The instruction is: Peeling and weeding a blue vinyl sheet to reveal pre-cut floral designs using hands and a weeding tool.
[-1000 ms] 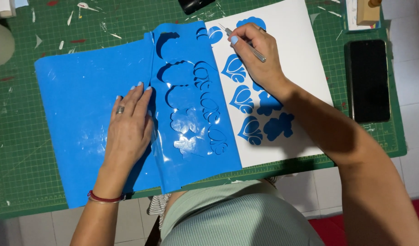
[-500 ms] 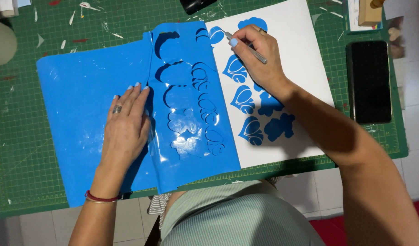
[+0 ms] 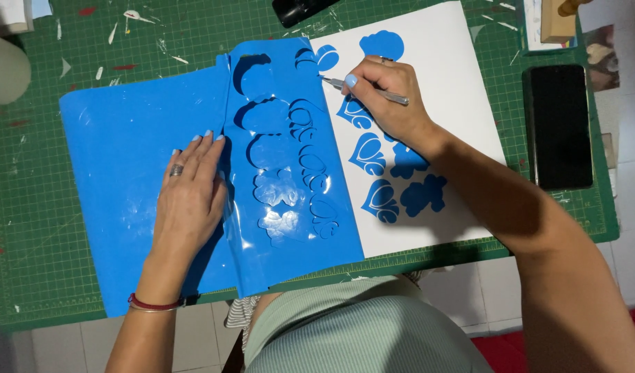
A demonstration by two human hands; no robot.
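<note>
I'm mid-weeding: my left hand [image 3: 190, 197] lies flat, fingers spread, pinning the peeled blue vinyl sheet [image 3: 124, 166] on the green mat [image 3: 27, 207]. My right hand [image 3: 390, 97] pinches the weeding tool [image 3: 366, 90] at 1 blue shape's edge on the white backing [image 3: 462, 103]. Next calls for careful lifting without tearing.

1. Black rectangular smartphone [image 3: 558, 126], dark blank screen facing up, lying flat at the right edge of the green cutting mat [image 3: 27, 207], long side running up-down.
2. Small tan cardboard-like box [image 3: 556, 19], top right corner, partly cut off by the frame, resting on a white printed sheet with a coloured edge [image 3: 535, 31].
</note>
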